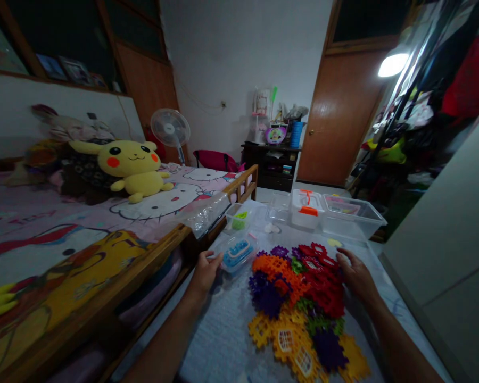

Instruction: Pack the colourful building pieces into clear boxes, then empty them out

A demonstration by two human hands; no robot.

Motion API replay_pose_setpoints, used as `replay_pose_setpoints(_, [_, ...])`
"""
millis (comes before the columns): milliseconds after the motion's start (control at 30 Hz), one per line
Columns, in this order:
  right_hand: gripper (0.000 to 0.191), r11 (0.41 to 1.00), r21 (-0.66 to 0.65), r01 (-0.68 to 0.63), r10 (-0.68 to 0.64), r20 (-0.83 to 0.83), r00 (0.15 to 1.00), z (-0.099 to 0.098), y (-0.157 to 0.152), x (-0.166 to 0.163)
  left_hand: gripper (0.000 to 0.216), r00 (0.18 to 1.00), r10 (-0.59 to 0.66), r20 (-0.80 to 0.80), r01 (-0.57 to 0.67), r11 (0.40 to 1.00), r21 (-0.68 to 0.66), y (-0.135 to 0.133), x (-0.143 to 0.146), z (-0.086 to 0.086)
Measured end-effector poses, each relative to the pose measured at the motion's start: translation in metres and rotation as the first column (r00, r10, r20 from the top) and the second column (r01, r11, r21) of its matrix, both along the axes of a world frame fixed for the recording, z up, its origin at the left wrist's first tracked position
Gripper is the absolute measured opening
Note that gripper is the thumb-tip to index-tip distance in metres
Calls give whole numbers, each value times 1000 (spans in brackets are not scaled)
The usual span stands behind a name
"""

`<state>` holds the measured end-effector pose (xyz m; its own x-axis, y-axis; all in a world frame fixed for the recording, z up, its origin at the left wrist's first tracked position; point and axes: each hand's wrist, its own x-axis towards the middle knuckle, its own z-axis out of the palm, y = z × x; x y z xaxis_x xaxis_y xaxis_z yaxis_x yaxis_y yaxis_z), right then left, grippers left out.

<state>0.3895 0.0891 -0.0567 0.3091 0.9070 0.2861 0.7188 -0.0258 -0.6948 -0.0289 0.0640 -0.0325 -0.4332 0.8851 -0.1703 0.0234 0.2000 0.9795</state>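
Observation:
A heap of interlocking plastic gear-shaped pieces in red, orange, purple, green and yellow lies on a pale cloth-covered table. My right hand rests against the red pieces at the heap's right edge, fingers curved onto them. My left hand grips the near edge of a small clear container holding blue pieces, just left of the heap.
Behind stand a clear tub with green pieces, a white box with orange latch and a large clear bin. A bed with a yellow plush toy runs along the left. A pale wall panel rises on the right.

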Motion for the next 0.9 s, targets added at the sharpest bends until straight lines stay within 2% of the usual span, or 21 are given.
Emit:
replay_pose_setpoints(100, [49,984,96,-149,141,82,987,23,13,-40,42,973,-45,228,48,999,-9,1,5,-1])
replay_pose_setpoints(167, [42,963,75,-257,249,106,963,38,22,-76,41,954,-38,298,35,999,16,2,7,-1])
replay_pose_setpoints(267, [35,886,-26,-463,464,63,884,54,36,-132,39,942,-33,333,13,998,61,1,9,-2])
replay_pose_setpoints(400, [26,834,-77,-546,549,21,836,60,56,-188,39,947,-90,308,56,991,118,0,14,-3])
replay_pose_setpoints(467, [30,824,-103,-557,559,-9,829,59,63,-201,39,950,-131,285,89,984,154,1,17,-1])
replay_pose_setpoints(567, [37,840,-112,-531,529,-54,847,60,67,-205,37,957,-184,224,135,967,218,7,23,3])
replay_pose_setpoints(667, [36,879,-72,-471,465,-86,881,68,60,-192,30,973,-207,102,171,943,286,14,32,13])
replay_pose_setpoints(800, [39,909,-24,-416,411,-118,904,79,39,-165,22,972,-193,-132,228,908,352,23,51,29])
replay_pose_setpoints(900, [38,933,41,-358,360,-146,922,84,19,-147,23,949,-197,-247,281,885,372,25,69,37])
